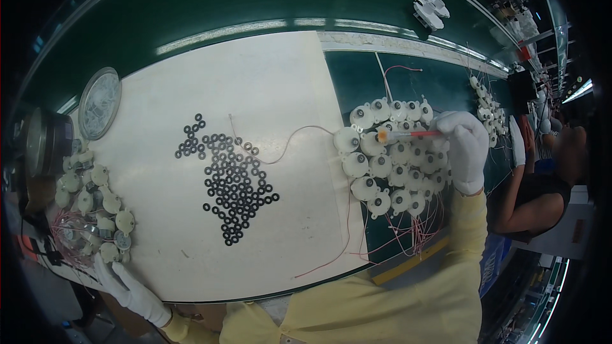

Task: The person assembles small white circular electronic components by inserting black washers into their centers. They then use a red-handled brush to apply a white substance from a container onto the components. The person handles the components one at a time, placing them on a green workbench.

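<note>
My right hand [467, 151], in a white glove, is closed on a small brush [413, 134] with a red handle. The brush's tip points left, over a cluster of round white motors [380, 165] with dark centres and thin red and white wires. These motors stand close together on the green part of the bench. At the lower left, my gloved left hand [132, 294] rests by the table edge with its fingers apart. Beside its fingertips lies a heap of more round motors [111, 202] with tangled wires. Many small black rings [233, 191] lie loose on the white board.
The white board [159, 108] covers the bench's left and middle. A round clear dish [101, 103] stands at its far left corner. White parts [430, 11] lie on the far green surface. At the right, a person [539, 197] sits near another group of motors [489, 114].
</note>
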